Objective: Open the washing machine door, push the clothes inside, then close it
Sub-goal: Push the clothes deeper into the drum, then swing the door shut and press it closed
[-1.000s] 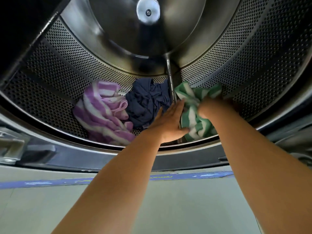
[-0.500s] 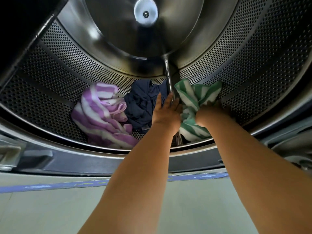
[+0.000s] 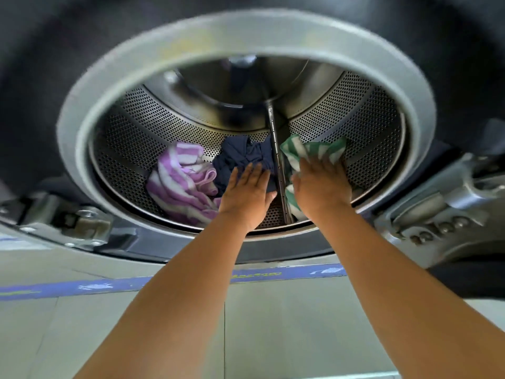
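A blurred grey round rim (image 3: 246,31) frames the perforated steel drum (image 3: 142,138). At the drum's bottom lie a fluffy purple-and-white striped towel (image 3: 180,184), a crumpled navy garment (image 3: 243,157) and a green-and-white striped cloth (image 3: 314,151). The left hand (image 3: 246,195) rests flat, fingers straight, on the navy garment. The right hand (image 3: 319,187) presses flat on the striped cloth.

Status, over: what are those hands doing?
Left hand flat on navy garment. Right hand pressing green striped cloth. Both, plus purple towel, inside drum. Only arms cross opening.
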### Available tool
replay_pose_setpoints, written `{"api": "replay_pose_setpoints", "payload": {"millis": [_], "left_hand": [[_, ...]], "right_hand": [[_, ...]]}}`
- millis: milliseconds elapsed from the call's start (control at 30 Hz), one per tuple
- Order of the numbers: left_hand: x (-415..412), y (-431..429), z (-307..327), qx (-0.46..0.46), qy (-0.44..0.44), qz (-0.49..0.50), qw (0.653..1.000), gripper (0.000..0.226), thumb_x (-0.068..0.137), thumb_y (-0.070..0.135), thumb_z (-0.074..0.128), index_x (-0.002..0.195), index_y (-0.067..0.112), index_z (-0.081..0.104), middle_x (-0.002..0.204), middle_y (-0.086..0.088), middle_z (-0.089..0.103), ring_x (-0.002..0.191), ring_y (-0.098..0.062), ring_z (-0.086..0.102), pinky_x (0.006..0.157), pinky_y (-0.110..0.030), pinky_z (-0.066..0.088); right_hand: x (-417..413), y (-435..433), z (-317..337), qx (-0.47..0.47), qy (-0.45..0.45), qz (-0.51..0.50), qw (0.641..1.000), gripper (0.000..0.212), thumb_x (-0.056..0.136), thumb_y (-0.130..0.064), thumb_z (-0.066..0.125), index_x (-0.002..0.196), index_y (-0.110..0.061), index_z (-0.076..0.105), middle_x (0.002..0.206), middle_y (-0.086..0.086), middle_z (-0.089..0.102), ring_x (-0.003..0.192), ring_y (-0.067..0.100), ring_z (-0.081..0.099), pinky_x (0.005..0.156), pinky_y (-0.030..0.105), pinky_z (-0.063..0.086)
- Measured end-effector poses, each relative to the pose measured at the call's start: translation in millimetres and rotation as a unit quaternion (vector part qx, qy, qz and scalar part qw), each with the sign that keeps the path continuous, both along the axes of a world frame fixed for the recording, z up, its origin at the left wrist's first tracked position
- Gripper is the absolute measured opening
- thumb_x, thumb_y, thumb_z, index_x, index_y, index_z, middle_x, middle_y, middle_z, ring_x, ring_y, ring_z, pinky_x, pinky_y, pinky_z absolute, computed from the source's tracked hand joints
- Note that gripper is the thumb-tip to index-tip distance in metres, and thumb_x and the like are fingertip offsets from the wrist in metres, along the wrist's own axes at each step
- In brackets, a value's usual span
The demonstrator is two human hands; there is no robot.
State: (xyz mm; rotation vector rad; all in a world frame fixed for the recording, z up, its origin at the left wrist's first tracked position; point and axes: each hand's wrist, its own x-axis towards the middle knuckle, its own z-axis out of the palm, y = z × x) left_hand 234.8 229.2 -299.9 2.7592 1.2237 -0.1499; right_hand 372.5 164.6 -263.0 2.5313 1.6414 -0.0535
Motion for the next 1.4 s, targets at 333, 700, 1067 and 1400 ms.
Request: {"api": "replay_pose_setpoints", "payload": {"millis": [333, 700, 1067, 1400], "left_hand": [[-77.4, -83.6, 104.5, 0.038, 0.021, 0.003, 0.999, 0.06, 0.1, 0.047, 0.023, 0.15, 0.014, 0.023, 0.158, -0.011, 0.025, 0.147, -0.028, 0.02, 0.12, -0.048, 0.014], [-93.1, -228.8, 195.2, 0.034, -0.111, 0.041, 0.992, 0.054, 0.1, 0.041, 0.036, 0.145, 0.012, 0.037, 0.153, -0.016, 0.036, 0.142, -0.033, 0.033, 0.117, -0.051, 0.023], [-44.5, -385.4, 240.7, 0.024, -0.206, -0.008, 0.978, 0.058, 0.093, 0.044, 0.038, 0.134, 0.004, 0.05, 0.134, -0.02, 0.056, 0.122, -0.037, 0.055, 0.1, -0.046, 0.045], [-5.2, -445.5, 253.5, -0.043, -0.208, -0.045, 0.976, 0.065, 0.098, 0.046, 0.026, 0.15, 0.007, 0.027, 0.156, -0.017, 0.029, 0.146, -0.031, 0.025, 0.118, -0.045, 0.019]], "right_hand": [[-61.2, -111.8, 84.2, 0.035, 0.044, 0.025, 0.998, 0.062, 0.094, -0.046, 0.021, 0.144, -0.017, 0.041, 0.151, 0.011, 0.041, 0.138, 0.033, 0.038, 0.114, 0.049, 0.028], [-72.5, -259.2, 199.3, 0.189, 0.041, 0.041, 0.98, 0.05, 0.093, -0.037, 0.043, 0.134, -0.01, 0.053, 0.14, 0.017, 0.053, 0.127, 0.036, 0.05, 0.104, 0.048, 0.042], [-18.3, -402.1, 261.8, 0.275, -0.04, -0.038, 0.96, 0.049, 0.095, -0.034, 0.048, 0.137, -0.008, 0.049, 0.148, 0.019, 0.042, 0.137, 0.039, 0.037, 0.112, 0.052, 0.027], [60.9, -452.3, 273.4, 0.213, -0.051, -0.209, 0.953, 0.075, 0.092, -0.042, 0.053, 0.152, -0.013, 0.019, 0.152, 0.026, 0.028, 0.137, 0.045, 0.029, 0.114, 0.057, 0.018]]}}
